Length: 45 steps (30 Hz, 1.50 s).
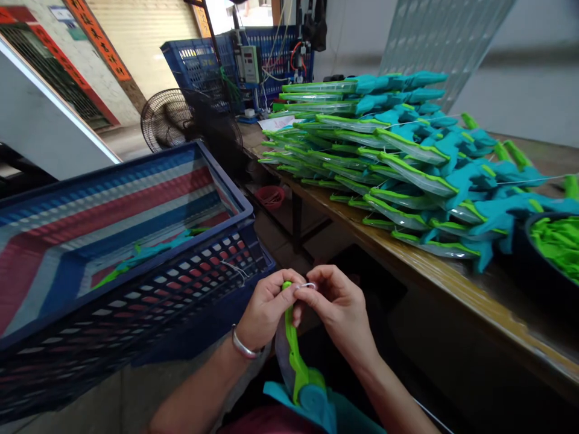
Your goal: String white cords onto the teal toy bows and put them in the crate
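My left hand (266, 307), with a metal bangle on its wrist, is closed around the top end of a green and teal plastic toy (298, 367) that stands upright over my lap. My right hand (337, 304) pinches a small pale ring or loop (309, 286) at the toy's green tip, touching my left fingers. The toy's teal lower part rests against my lap at the bottom edge of the picture.
A blue plastic crate (136, 253) lined with a striped sack sits to my left, with one such toy (149, 253) inside. A wooden bench (434, 283) on the right bears a large pile of the toys (398, 157) and a dark tub of green parts (556, 241). A floor fan (165, 117) stands behind.
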Each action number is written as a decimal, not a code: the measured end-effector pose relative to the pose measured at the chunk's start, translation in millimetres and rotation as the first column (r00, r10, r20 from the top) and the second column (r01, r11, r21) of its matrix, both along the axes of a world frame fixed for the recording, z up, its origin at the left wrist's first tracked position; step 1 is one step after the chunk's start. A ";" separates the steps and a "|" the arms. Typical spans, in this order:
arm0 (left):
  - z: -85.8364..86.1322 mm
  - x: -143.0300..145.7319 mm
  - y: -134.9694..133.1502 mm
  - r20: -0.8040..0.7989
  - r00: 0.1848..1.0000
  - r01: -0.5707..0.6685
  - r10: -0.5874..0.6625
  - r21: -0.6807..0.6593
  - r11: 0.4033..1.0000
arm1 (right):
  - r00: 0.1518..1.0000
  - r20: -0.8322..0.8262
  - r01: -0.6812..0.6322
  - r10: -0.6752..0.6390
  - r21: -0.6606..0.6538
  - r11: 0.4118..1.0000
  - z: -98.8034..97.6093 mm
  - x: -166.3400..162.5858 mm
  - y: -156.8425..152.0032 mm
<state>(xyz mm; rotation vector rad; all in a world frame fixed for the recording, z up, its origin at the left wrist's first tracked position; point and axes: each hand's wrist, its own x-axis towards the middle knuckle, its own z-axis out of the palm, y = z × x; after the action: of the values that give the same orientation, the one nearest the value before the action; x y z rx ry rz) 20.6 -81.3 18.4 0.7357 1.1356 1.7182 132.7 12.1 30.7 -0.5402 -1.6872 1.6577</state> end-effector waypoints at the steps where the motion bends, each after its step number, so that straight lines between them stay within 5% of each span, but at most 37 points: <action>1: -0.6 -0.7 1.2 0.014 1.000 0.016 -0.016 0.015 1.000 | 0.998 -0.009 -0.055 0.054 -0.109 0.993 -0.1 -0.4 0.5; 5: -4.5 -5.1 5.0 0.036 0.995 0.088 -0.091 0.060 0.994 | 0.986 -0.039 -0.166 0.162 -0.334 0.928 -1.1 -1.6 2.9; 15: -8.8 -3.2 8.2 -0.038 0.998 0.055 -0.054 0.036 0.998 | 0.999 -0.019 -0.032 0.027 -0.332 0.943 -11.8 -4.2 6.6; 20: -5.9 3.9 11.2 -0.049 0.999 -0.014 0.010 -0.073 0.997 | 0.994 -0.103 -0.082 0.048 -0.361 0.929 -15.8 -3.6 2.5; 23: -6.0 4.8 13.1 -0.085 0.996 -0.047 0.034 -0.150 0.988 | 0.995 -0.089 -0.063 0.043 -0.236 0.970 -14.2 0.0 -0.2; 26: -6.7 4.5 14.9 -0.087 0.995 -0.056 0.040 -0.188 0.981 | 0.999 -0.025 0.023 -0.021 0.049 0.999 -13.9 5.2 1.3; 31: -8.7 5.0 17.9 -0.086 0.996 -0.039 0.023 -0.186 0.982 | 0.993 -0.012 0.109 -0.115 0.419 0.901 -19.6 8.9 8.7; 45: -11.9 0.4 15.4 -0.002 1.000 -0.017 0.017 -0.205 0.979 | 0.999 0.001 0.024 -0.032 0.639 0.769 -14.0 8.1 19.4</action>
<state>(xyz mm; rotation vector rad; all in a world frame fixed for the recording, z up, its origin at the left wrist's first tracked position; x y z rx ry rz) 21.0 -65.8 6.5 0.6003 1.3004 1.5852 140.8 31.5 16.7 -0.2291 -2.0910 0.9446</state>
